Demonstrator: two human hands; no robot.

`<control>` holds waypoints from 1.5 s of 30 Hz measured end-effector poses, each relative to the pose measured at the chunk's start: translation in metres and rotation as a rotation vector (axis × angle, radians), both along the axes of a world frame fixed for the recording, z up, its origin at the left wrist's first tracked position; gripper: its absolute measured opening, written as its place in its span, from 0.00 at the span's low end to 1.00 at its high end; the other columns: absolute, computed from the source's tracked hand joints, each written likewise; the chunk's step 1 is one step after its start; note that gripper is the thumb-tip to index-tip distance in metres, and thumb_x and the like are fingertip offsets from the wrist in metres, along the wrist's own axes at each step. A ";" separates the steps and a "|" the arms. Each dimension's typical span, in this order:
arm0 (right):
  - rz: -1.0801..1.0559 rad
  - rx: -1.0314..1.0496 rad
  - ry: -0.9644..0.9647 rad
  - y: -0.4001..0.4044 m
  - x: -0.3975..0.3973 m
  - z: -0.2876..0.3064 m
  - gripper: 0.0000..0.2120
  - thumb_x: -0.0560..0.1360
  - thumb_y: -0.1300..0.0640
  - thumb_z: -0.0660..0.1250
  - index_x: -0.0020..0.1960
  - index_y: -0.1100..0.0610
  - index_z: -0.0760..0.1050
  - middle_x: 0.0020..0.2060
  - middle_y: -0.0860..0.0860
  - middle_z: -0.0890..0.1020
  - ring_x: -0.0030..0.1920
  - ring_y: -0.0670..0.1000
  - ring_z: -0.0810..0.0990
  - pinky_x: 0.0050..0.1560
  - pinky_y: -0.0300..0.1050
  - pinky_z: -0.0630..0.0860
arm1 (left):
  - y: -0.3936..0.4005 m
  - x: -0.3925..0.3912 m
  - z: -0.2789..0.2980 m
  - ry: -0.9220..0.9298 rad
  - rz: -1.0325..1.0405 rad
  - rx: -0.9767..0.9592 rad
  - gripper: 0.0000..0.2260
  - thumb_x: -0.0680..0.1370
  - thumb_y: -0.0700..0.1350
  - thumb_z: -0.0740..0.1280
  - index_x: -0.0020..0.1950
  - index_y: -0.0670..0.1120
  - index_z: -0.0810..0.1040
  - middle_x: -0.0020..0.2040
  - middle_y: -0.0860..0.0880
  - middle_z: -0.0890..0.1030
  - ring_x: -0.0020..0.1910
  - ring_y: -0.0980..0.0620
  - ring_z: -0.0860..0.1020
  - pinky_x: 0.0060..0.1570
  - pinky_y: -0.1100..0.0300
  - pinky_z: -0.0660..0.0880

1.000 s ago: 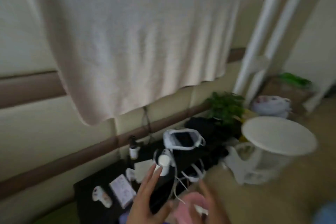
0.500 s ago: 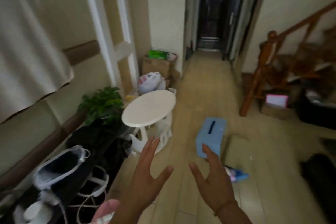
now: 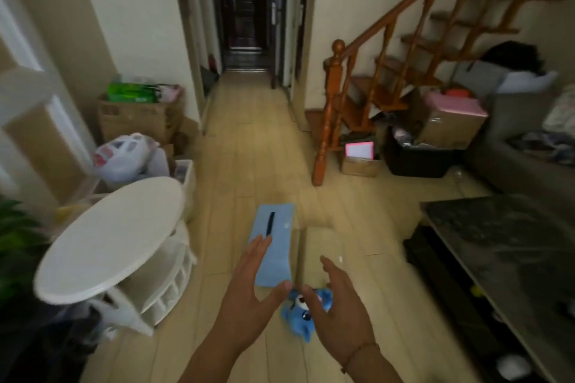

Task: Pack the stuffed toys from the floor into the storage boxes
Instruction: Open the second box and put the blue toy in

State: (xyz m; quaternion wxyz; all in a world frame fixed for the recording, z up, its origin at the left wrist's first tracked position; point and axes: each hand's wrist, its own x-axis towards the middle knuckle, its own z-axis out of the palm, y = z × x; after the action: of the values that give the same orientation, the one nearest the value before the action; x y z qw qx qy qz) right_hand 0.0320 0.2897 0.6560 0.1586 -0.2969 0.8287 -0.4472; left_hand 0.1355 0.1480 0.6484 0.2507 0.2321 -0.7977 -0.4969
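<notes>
Reaching forward, the left hand (image 3: 249, 298) and right hand (image 3: 339, 311) are spreading empty, fingers apart, over a blue stuffed toy (image 3: 300, 312) lying on the floor (image 3: 249, 149) (partly hidden); just beyond, a blue box (image 3: 275, 239) is standing.

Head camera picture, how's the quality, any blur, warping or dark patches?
Head view: wide-angle bending bows the round white table and the walls; edges smear with motion blur; both hands and the blue stuffed toy look soft; the hallway is dark.
</notes>
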 end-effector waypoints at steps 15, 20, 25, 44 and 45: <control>-0.075 0.271 -0.145 -0.105 -0.251 -0.090 0.55 0.54 0.17 0.43 0.75 0.42 0.54 0.72 0.46 0.65 0.67 0.47 0.70 0.67 0.42 0.69 | -0.125 -0.236 -0.061 -0.218 -0.021 0.005 0.32 0.68 0.65 0.66 0.68 0.73 0.54 0.75 0.67 0.53 0.72 0.67 0.54 0.73 0.58 0.56; -0.090 0.311 -0.173 -0.181 -0.292 -0.132 0.57 0.52 0.15 0.42 0.75 0.43 0.56 0.71 0.47 0.66 0.68 0.46 0.69 0.67 0.42 0.69 | -0.200 -0.274 -0.092 -0.273 -0.036 0.071 0.35 0.65 0.74 0.64 0.69 0.71 0.56 0.77 0.63 0.55 0.73 0.65 0.54 0.73 0.59 0.56; -0.058 0.459 -0.200 -0.261 -0.323 -0.201 0.62 0.49 0.14 0.37 0.76 0.45 0.55 0.72 0.47 0.65 0.68 0.46 0.70 0.67 0.38 0.66 | -0.281 -0.299 -0.148 -0.327 -0.052 0.103 0.42 0.57 0.83 0.56 0.69 0.71 0.58 0.74 0.67 0.56 0.66 0.81 0.54 0.68 0.65 0.58; -0.155 0.462 -0.657 -0.395 -0.359 -0.591 0.33 0.76 0.60 0.67 0.75 0.54 0.53 0.60 0.53 0.72 0.51 0.53 0.75 0.38 0.42 0.78 | -0.382 -0.355 -0.490 -0.568 -0.175 0.186 0.39 0.72 0.62 0.70 0.77 0.59 0.53 0.77 0.57 0.60 0.73 0.62 0.58 0.74 0.59 0.57; -0.129 0.405 -0.635 -0.399 -0.360 -0.591 0.31 0.76 0.62 0.66 0.74 0.51 0.55 0.59 0.53 0.75 0.49 0.53 0.77 0.36 0.40 0.78 | -0.385 -0.358 -0.494 -0.567 -0.153 0.213 0.38 0.73 0.59 0.70 0.78 0.58 0.54 0.77 0.56 0.61 0.74 0.60 0.59 0.74 0.56 0.58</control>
State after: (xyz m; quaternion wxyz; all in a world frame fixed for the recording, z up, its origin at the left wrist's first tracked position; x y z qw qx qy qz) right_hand -0.3283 -0.1091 0.0649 0.4345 -0.0536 0.8267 -0.3533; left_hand -0.2221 -0.2367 0.1546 -0.0455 0.3257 -0.7945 -0.5105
